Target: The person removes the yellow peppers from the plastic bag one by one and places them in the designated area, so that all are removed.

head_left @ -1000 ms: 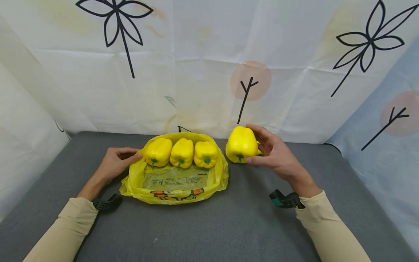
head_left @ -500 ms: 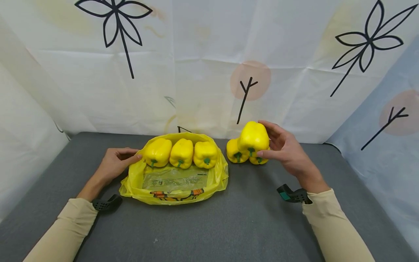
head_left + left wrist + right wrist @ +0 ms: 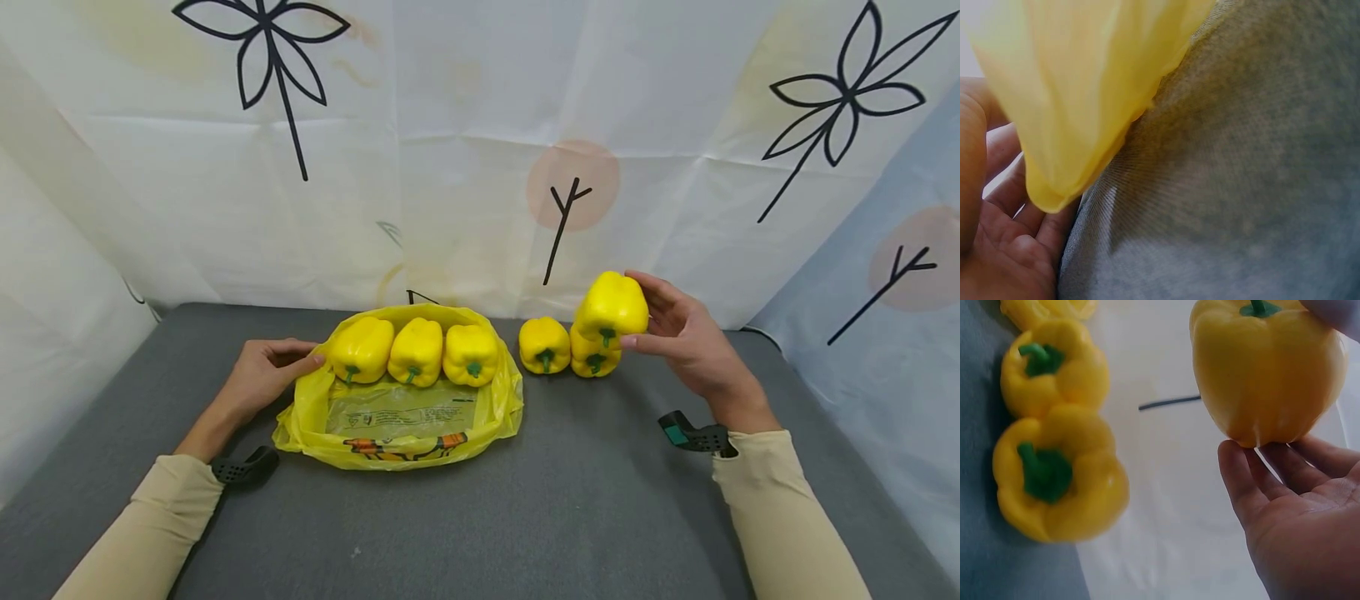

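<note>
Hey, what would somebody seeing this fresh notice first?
Probably the glossy yellow pepper raised in the right hand, by two more peppers on the gray table. Then the open yellow bag left of them, with three peppers lined up inside its far side and the left hand holding its left edge.
</note>
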`<state>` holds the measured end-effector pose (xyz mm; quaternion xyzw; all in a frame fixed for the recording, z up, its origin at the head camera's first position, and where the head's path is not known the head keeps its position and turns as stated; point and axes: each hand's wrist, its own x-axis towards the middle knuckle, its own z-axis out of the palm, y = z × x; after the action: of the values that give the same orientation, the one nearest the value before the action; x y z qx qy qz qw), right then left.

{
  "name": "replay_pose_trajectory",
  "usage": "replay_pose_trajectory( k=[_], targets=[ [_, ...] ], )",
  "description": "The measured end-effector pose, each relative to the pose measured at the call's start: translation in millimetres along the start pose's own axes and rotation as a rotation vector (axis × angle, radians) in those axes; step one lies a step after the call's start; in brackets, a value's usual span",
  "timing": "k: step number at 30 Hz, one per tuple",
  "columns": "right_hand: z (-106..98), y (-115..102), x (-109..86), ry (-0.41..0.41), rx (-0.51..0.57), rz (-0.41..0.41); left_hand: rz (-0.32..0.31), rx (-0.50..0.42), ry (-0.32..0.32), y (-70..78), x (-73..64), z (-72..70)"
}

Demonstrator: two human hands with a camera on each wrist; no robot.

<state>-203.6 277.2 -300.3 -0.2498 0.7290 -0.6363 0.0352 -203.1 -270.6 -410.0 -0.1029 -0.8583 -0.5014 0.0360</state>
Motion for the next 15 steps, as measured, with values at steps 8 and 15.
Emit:
replay_pose_trajectory(
  k=[8, 15],
  targets=[
    [-19, 9, -5.7, 0.034, 0.036, 0.016, -0.005, -0.001, -0.006, 0.2, 0.6, 0.0],
    [-35, 21, -10.7, 0.065, 0.101, 0.015, -0.003, -0.005, -0.001, -0.2, 0.3, 0.1]
  ],
)
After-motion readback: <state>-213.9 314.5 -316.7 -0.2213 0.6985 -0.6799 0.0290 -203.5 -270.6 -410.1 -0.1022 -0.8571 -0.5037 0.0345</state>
